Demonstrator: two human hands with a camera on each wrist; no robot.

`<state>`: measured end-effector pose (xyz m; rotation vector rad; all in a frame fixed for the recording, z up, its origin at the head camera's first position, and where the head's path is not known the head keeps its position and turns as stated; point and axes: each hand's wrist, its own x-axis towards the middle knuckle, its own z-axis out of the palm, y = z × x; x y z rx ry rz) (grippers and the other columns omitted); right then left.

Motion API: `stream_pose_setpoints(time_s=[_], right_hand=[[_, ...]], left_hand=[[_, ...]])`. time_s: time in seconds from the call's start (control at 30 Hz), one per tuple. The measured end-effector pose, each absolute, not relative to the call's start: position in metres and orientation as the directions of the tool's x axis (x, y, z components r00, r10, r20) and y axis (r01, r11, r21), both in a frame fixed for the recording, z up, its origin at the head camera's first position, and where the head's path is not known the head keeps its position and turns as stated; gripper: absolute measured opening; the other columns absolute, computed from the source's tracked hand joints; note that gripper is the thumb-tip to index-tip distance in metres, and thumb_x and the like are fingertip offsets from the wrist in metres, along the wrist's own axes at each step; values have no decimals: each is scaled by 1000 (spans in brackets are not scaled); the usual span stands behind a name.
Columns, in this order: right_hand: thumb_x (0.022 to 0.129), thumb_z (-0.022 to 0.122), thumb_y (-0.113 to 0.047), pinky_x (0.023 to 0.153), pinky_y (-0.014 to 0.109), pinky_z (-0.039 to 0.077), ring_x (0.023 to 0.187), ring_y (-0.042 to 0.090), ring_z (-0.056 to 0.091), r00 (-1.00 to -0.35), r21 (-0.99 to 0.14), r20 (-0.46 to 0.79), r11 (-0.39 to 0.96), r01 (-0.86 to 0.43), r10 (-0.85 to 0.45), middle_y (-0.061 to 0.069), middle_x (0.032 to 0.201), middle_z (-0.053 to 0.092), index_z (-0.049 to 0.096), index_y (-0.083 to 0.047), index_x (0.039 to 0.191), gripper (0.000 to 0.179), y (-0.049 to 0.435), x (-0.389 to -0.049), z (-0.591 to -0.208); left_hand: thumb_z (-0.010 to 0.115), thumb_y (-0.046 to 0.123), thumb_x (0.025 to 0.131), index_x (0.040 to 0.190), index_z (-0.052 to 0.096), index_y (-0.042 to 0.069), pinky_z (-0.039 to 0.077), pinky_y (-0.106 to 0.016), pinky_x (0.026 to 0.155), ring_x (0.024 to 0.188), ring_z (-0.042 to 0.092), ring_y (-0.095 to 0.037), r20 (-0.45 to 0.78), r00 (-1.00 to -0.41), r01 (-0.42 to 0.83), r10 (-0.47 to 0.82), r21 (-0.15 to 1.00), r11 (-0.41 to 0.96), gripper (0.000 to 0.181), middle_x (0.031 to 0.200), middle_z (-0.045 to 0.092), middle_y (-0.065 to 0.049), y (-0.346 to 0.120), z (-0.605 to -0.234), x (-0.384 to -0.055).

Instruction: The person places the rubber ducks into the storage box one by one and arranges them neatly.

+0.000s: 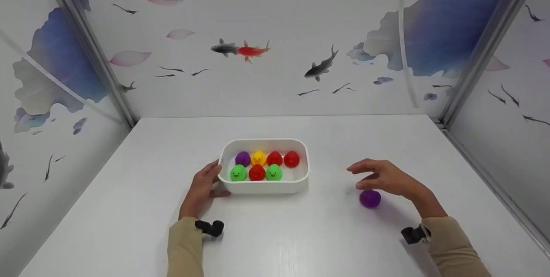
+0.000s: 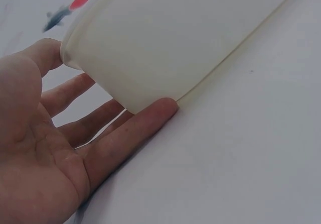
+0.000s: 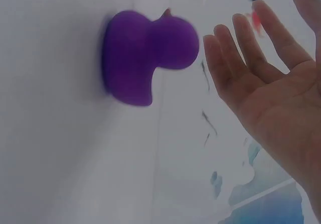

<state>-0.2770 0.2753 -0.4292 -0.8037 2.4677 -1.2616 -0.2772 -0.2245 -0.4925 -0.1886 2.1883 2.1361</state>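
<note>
In the head view my left hand [image 1: 201, 189] holds the left end of a white container [image 1: 262, 187]. The left wrist view shows one digit at the container's rim and another at its bottom front corner. Inside lie toy ducks: one purple [image 1: 242, 159], one yellow [image 1: 258, 158], three red [image 1: 257, 173] and two green [image 1: 238, 173]. Another purple duck [image 1: 370, 199] stands on the table to the right. Above and slightly behind it hovers my right hand [image 1: 386, 177], fingers loose and apart from the duck. The right wrist view shows this purple duck [image 3: 135, 58] beside the empty palm [image 3: 273, 91].
The white table [image 1: 275, 234] is bounded by a back wall [image 1: 275, 92] printed with fish and petals, plus similar side walls. Metal posts [image 1: 92, 49] stand at the back corners. Each wrist carries a small black camera [image 1: 210, 228].
</note>
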Motion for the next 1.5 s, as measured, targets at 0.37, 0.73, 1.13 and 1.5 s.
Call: stream_pose_setpoints(time_s=[0.37, 0.73, 1.13, 1.5], right_hand=[[93, 70, -19, 98, 12, 47, 136, 38, 51, -804, -834, -66, 475, -281, -591, 24, 149, 49, 50, -2, 143, 56, 314, -283, -451], [93, 71, -31, 113, 47, 44, 141, 39, 45, -813, -822, -237, 556, -124, -532, 19, 150, 49, 48, -6, 143, 60, 313, -283, -453], [86, 78, -25, 104, 37, 53, 134, 39, 48, -819, -798, -283, 596, -88, -499, 16, 140, 54, 57, -7, 128, 50, 307, -286, -454], [82, 82, -21, 101, 46, 55, 126, 34, 52, -844, -749, -279, 654, -108, -458, 16, 138, 54, 56, -8, 120, 48, 299, -286, -454]], left_hand=[[48, 41, 105, 152, 43, 22, 64, -40, 85, 140, 50, -31, -153, -988, -154, -27, 987, 50, 51, 154, 48, -9, -225, -496, -277], [50, 40, 104, 151, 45, 18, 64, -42, 83, 139, 50, -34, -129, -991, -130, -31, 991, 39, 52, 154, 48, -12, -223, -493, -277], [50, 43, 104, 152, 45, 21, 64, -40, 83, 138, 52, -32, -160, -986, -163, -57, 984, 67, 53, 153, 50, -10, -225, -494, -277], [50, 41, 104, 150, 46, 21, 64, -42, 83, 138, 52, -32, -140, -989, -142, -51, 988, 52, 50, 153, 51, -8, -225, -494, -278]])
